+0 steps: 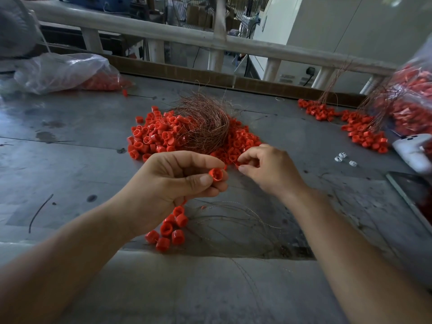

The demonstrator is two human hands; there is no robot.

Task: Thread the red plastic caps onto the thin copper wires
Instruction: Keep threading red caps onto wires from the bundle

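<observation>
My left hand pinches a red cap between thumb and fingers, its open side facing me. Just to the right, my right hand pinches a thin copper wire whose end points toward the cap. Below my left hand hangs a string of threaded red caps that rests on the grey table. Loose copper wires curl over the table beside them. Behind my hands lies a pile of loose red caps with a bundle of copper wires on top.
Strung caps with wires lie at the right, below a clear bag of red caps. Another bag of caps sits at the far left. A white device, small white clips and a dark tablet are near the right edge.
</observation>
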